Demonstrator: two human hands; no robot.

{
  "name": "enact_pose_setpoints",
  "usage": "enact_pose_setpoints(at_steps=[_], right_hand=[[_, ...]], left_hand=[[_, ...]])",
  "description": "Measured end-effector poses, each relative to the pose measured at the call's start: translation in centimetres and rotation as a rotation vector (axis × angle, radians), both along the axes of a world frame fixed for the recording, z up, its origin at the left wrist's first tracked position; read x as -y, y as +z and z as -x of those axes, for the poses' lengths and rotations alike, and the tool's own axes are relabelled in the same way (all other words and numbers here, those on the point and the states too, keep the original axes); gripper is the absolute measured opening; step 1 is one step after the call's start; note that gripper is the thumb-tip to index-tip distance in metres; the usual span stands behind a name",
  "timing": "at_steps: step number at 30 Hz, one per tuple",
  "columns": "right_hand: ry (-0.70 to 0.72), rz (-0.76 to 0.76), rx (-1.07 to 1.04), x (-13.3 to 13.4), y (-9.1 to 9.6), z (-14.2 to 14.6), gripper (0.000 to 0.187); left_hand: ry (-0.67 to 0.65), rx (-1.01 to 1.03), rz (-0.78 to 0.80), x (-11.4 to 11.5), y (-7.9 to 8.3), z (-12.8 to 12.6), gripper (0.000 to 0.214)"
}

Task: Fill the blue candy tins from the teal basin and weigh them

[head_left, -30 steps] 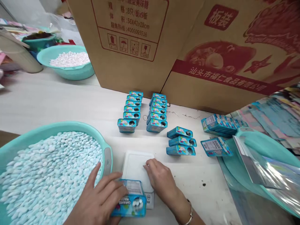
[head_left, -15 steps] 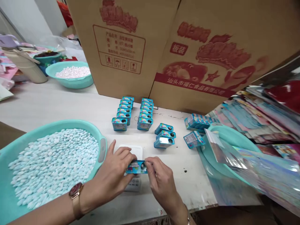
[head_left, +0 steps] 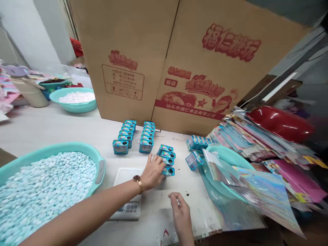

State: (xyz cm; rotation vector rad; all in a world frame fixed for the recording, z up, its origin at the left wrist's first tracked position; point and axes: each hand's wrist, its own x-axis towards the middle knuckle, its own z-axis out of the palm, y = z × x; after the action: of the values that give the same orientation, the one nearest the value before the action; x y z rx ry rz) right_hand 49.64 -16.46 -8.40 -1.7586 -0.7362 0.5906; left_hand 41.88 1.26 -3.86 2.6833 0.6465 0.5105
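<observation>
My left hand (head_left: 153, 172) reaches over the scale and is closed on the left end of a small blue candy tin (head_left: 169, 171). That tin stands at the front of a short row of matching tins (head_left: 167, 154). Lower down, my right hand (head_left: 181, 213) is held above the table with curled fingers; a small pale spot shows between them, too little to name. Under my left forearm sits a white digital scale (head_left: 128, 212), its pan partly covered. Two more rows of blue tins, a left row (head_left: 121, 147) and a middle row (head_left: 146, 146), stand farther back.
At left is a turquoise basin (head_left: 98, 160) full of pale blue candies (head_left: 51, 184). A large cardboard box (head_left: 123, 30) rises behind the tins. On the right are a lone tin (head_left: 194, 160), another turquoise basin (head_left: 241, 162) with plastic sheets, and stacked printed packaging (head_left: 238, 135).
The tin held in both hands over the scale is now at the front of the right row, with my left hand on it. My right hand has let go and moved lower. The view has tilted up.
</observation>
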Motion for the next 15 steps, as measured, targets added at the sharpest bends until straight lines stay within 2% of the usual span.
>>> enact_pose_setpoints(at_steps=[2, 4, 7, 9, 11, 14, 15], right_hand=[[0.099, 0.037, 0.000, -1.2, -1.4, 1.0, 0.039], [0.172, 0.047, 0.024, -3.1, -2.3, 1.6, 0.039], [0.227, 0.059, 0.086, -6.3, -3.3, 0.7, 0.044], [0.214, 0.088, 0.135, -7.9, -3.6, -0.5, 0.050], [0.210, 0.157, 0.160, -9.0, -3.6, -1.4, 0.055], [0.231, 0.273, 0.200, -10.2, -2.4, -1.3, 0.044], [0.274, 0.228, 0.237, -10.4, -1.6, -0.8, 0.035]], left_hand=[[0.024, 0.009, -0.012, 0.1, -0.4, -0.5, 0.055], [0.049, 0.030, -0.014, 0.3, -0.1, 0.3, 0.081], [0.096, 0.098, 0.009, 0.1, 1.5, 4.4, 0.097], [0.153, 0.150, 0.034, -0.3, 3.1, 9.0, 0.095], [0.225, 0.183, 0.051, -0.6, 4.9, 14.6, 0.092], [0.390, 0.202, 0.035, -1.0, 8.0, 24.2, 0.086], [0.470, 0.201, 0.014, -1.2, 9.1, 27.6, 0.084]])
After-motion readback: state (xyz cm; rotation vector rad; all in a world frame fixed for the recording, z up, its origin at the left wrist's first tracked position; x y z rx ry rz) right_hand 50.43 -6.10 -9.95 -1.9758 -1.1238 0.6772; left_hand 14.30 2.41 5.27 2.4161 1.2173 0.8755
